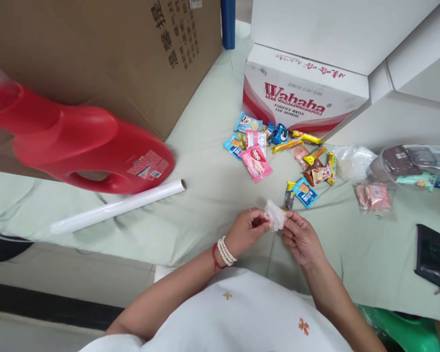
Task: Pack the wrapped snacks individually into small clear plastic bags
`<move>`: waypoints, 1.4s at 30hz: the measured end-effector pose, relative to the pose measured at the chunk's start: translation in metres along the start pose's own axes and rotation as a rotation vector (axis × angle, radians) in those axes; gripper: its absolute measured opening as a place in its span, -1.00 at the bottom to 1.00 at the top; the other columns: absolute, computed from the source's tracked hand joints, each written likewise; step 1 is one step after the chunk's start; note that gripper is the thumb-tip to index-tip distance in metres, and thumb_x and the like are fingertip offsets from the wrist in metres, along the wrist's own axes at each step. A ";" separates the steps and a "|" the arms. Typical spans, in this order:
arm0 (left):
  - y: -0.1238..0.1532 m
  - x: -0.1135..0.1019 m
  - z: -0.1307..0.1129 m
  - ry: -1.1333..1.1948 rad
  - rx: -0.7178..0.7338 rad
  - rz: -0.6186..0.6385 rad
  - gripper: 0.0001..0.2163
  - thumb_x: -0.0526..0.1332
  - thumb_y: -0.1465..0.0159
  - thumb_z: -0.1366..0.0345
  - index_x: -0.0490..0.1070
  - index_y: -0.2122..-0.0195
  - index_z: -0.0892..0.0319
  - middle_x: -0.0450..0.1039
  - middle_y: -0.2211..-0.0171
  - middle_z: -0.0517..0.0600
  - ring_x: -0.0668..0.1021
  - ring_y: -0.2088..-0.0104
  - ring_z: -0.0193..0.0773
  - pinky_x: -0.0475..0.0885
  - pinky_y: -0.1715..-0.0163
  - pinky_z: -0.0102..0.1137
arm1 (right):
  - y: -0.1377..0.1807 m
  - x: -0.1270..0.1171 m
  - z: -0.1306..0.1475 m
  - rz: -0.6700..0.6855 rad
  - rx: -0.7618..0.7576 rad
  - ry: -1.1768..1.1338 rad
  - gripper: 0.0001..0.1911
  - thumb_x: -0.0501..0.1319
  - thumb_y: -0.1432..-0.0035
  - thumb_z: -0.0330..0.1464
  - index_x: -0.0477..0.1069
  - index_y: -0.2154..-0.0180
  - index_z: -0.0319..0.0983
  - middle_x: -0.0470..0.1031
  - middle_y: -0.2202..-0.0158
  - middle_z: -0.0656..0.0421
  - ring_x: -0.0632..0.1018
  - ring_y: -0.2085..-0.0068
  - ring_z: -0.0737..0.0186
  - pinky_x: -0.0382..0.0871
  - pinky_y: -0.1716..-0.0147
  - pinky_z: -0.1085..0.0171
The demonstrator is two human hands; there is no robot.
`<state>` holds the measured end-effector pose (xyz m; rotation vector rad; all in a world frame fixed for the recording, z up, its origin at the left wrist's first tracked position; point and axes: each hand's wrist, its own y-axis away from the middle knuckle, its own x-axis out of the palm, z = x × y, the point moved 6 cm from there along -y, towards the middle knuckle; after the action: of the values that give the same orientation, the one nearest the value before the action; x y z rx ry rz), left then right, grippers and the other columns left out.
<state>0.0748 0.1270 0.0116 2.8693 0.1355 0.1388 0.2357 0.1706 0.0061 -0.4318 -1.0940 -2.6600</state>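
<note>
My left hand (247, 230) and my right hand (300, 237) meet low in the middle of the view, both pinching a small crumpled clear plastic bag (275, 215) between their fingertips. The left wrist wears a white bead bracelet and a red string. Just beyond the hands lies a scatter of several small wrapped snacks (278, 156) on the pale green cloth (205, 190), the nearest being a blue packet (305, 192) and a dark bar beside it. A pink wafer packet (256, 163) lies further back.
A red detergent jug (77, 144) lies on its side at left, with a white roll (117, 205) in front of it. A brown carton (132, 54) and a Wahaha box (300, 98) stand behind. Bagged snacks (407, 166) and a black phone (429, 254) lie at right.
</note>
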 end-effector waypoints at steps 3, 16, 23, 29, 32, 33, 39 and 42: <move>-0.003 0.001 0.006 0.033 -0.008 0.013 -0.75 0.33 -0.20 0.11 0.45 0.40 0.20 0.42 0.42 -0.06 0.42 0.38 -0.32 0.33 0.30 -0.39 | 0.001 0.000 -0.004 0.023 0.048 -0.052 -0.57 0.59 0.14 -0.25 0.44 0.31 -0.22 0.20 0.59 0.40 -0.04 0.63 0.58 -0.13 0.73 0.55; 0.002 -0.016 -0.001 0.218 -0.045 0.089 -0.77 0.36 -0.16 0.18 0.36 0.46 0.17 0.34 0.45 -0.11 0.37 0.37 -0.33 0.27 0.26 -0.40 | 0.004 -0.040 0.049 -0.032 -0.276 -0.177 -0.69 0.41 -0.13 -0.16 0.54 0.13 -0.15 0.56 0.23 0.11 0.09 0.58 0.47 0.04 0.73 0.47; 0.005 -0.007 0.000 0.263 -0.102 0.091 -0.79 0.33 -0.17 0.18 0.38 0.46 0.18 0.37 0.46 -0.09 0.38 0.39 -0.32 0.29 0.28 -0.39 | 0.033 0.017 0.037 0.207 -0.727 0.852 -0.75 0.43 -0.14 -0.30 0.64 0.10 0.00 0.52 0.07 0.08 0.52 0.13 0.10 0.45 0.21 0.17; 0.009 -0.006 -0.005 0.135 -0.030 0.087 -0.77 0.34 -0.17 0.21 0.32 0.47 0.17 0.32 0.47 -0.11 0.33 0.41 -0.34 0.25 0.33 -0.41 | 0.020 0.033 0.029 0.232 -0.716 0.901 -0.74 0.38 -0.22 -0.23 0.60 0.04 -0.02 0.55 0.19 0.12 0.42 0.38 0.23 0.32 0.38 0.24; 0.010 -0.008 -0.008 0.078 0.027 0.076 -0.79 0.33 -0.16 0.23 0.33 0.48 0.18 0.37 0.43 -0.07 0.37 0.37 -0.32 0.27 0.31 -0.40 | 0.015 0.031 0.030 0.207 -0.674 0.832 -0.87 0.38 -0.22 -0.21 0.64 0.20 -0.06 0.56 0.28 0.14 0.40 0.39 0.24 0.30 0.36 0.24; 0.010 -0.010 -0.008 0.086 0.025 0.066 -0.80 0.32 -0.16 0.23 0.34 0.48 0.18 0.40 0.40 -0.05 0.39 0.36 -0.31 0.28 0.29 -0.39 | 0.012 0.027 0.030 0.183 -0.643 0.773 -0.88 0.37 -0.23 -0.20 0.64 0.23 -0.07 0.55 0.31 0.15 0.40 0.39 0.24 0.28 0.36 0.25; 0.012 -0.021 -0.002 0.145 -0.030 -0.025 -0.74 0.34 -0.17 0.12 0.36 0.46 0.17 0.47 0.35 -0.01 0.43 0.32 -0.29 0.31 0.26 -0.39 | 0.001 -0.017 0.031 -0.084 -0.438 0.348 -0.75 0.47 -0.08 -0.13 0.61 0.26 -0.12 0.44 0.46 0.27 0.31 0.48 0.35 0.19 0.45 0.33; 0.010 -0.017 -0.001 0.161 -0.083 -0.043 -0.63 0.29 -0.25 -0.06 0.40 0.42 0.18 0.37 0.47 -0.08 0.33 0.46 -0.36 0.22 0.42 -0.43 | 0.007 -0.011 0.036 -0.059 -0.541 0.524 -0.82 0.45 -0.11 -0.17 0.65 0.30 -0.11 0.50 0.40 0.21 0.37 0.41 0.29 0.25 0.39 0.30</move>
<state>0.0590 0.1161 0.0134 2.7678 0.2173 0.3589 0.2546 0.1924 0.0316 0.2184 -0.2361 -2.8452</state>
